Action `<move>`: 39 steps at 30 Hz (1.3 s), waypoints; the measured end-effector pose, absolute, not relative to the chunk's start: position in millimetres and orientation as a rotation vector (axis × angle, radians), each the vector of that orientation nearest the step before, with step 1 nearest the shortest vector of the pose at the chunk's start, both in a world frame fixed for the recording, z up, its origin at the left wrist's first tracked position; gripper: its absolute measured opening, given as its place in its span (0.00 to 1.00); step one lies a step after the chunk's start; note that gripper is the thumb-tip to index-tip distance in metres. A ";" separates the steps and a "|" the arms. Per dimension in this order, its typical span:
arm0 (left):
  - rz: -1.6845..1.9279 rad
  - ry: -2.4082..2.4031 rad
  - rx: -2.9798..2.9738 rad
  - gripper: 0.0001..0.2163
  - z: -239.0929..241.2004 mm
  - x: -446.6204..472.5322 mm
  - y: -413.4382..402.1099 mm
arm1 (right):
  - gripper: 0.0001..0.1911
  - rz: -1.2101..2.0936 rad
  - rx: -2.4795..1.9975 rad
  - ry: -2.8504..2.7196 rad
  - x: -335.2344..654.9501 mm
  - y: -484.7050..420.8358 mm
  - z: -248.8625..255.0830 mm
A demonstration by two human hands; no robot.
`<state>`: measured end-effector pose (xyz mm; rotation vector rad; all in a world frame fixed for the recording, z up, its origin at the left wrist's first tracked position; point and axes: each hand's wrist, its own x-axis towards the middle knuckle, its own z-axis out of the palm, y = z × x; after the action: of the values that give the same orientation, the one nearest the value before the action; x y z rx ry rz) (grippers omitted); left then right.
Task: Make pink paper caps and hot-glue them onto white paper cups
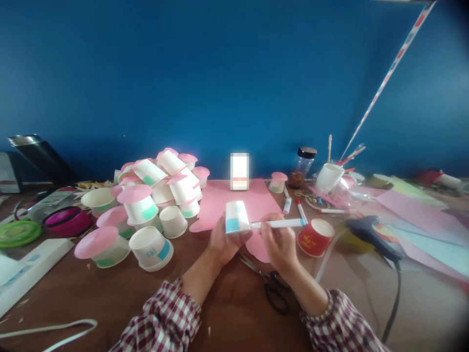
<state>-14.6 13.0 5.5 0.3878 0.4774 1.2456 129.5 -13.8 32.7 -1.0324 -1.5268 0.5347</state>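
Observation:
My left hand [222, 239] is closed around a white paper cup [234, 212] with a blue patch on its side. Between the fingers of my right hand [278, 242] is a white marker [284, 223] with a blue end; its other end reaches the cup's lower right edge. Below my hands lie black-handled scissors [273, 288]. Pink paper [216, 200] spreads behind the cup, and a round pink piece [258, 247] sits partly under my right hand. A red paper cup [315, 238] stands right of that hand.
At left, white cups with pink paper tops [137, 200] are heaped. A glue gun [377, 237] with its cable lies right. Behind it stand a white cup of tools [329, 177] and a dark-lidded jar [303, 166]. A white power strip [34, 274] lies at far left.

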 end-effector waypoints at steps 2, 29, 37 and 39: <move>1.233 0.479 0.375 0.19 6.7 -14.8 11.1 | 0.06 0.549 -1.036 -1.511 129.1 -14.1 33.8; 1.223 0.735 0.500 0.34 12.6 -8.5 6.8 | 0.05 0.527 -0.987 -1.565 129.7 -14.4 32.4; 1.278 0.873 0.522 0.32 8.2 -0.8 6.8 | 0.07 0.445 -1.003 -1.570 131.6 -13.3 36.3; 1.254 0.849 0.496 0.33 8.3 -3.5 7.4 | 0.06 0.418 -1.009 -1.589 131.0 -14.3 35.4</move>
<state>-3.5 7.4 8.3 0.4958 0.8495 1.2542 131.0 -14.3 35.4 -1.0092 -1.5888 0.4184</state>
